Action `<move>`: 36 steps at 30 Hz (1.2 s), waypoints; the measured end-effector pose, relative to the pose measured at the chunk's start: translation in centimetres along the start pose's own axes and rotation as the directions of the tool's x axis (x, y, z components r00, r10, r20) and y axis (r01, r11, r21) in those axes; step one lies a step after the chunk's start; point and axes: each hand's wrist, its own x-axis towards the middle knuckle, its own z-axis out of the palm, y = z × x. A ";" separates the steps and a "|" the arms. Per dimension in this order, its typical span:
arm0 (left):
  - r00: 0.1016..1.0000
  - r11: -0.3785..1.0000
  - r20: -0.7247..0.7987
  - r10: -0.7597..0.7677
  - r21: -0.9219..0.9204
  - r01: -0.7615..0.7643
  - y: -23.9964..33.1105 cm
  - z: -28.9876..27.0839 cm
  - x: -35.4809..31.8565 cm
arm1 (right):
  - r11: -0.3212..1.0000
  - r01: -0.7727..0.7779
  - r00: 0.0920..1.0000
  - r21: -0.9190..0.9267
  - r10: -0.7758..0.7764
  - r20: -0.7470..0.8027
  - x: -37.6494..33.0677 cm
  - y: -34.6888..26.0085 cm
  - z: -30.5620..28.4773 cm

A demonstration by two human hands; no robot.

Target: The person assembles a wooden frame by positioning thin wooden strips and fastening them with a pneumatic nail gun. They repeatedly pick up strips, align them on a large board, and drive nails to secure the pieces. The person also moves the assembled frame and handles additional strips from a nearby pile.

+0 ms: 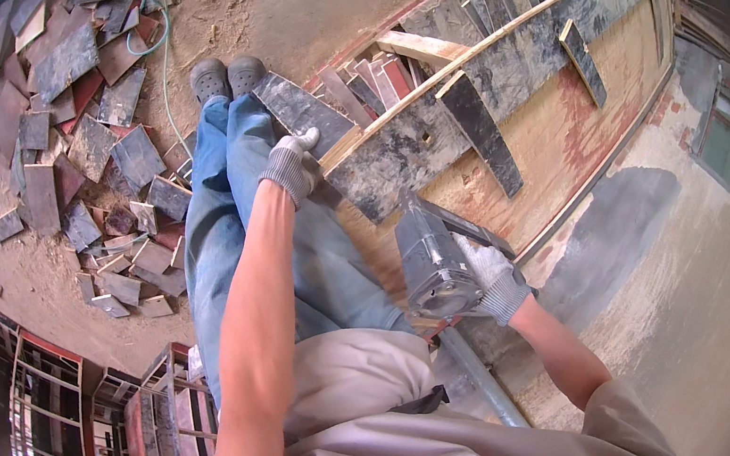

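My left hand (297, 160), in a grey-white knit glove, grips the near edge of a dark, scuffed plywood board (303, 109), thumb on top and the other fingers mostly hidden. This board lies against the near end of a long wooden box (403, 165). In my gloved right hand (492, 279) is a dark grey nail gun (434, 255), its nose against or very close to the box's side panel; the exact contact is hidden. Two short dark plywood strips, a nearer one (479, 135) and a farther one (582, 63), stand across the panel's outside.
Plywood offcuts (139, 156) lie heaped on the dirt floor at left, with a thin green hose (167, 78) across them. Upright scraps (380, 82) fill the box between crosspieces (423, 49). Frames (44, 374) stand at lower left; a grey-blue pipe (482, 376) runs beside me.
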 end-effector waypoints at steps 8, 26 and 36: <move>0.999 0.994 -0.041 0.009 0.111 -0.004 -0.5 -2.7 7.7 | 0.995 -0.036 0.999 -0.096 0.039 0.032 -0.4 -0.5 -0.1; 0.993 1.000 0.121 0.014 0.023 -0.017 1.0 0.1 2.4 | 0.993 0.100 0.980 0.065 -0.086 -0.182 -0.7 -0.9 -0.1; 0.992 0.989 -0.030 -0.121 0.085 0.123 -1.9 -2.0 3.1 | 0.992 -0.100 0.995 0.082 0.101 -0.004 -0.4 -0.2 1.0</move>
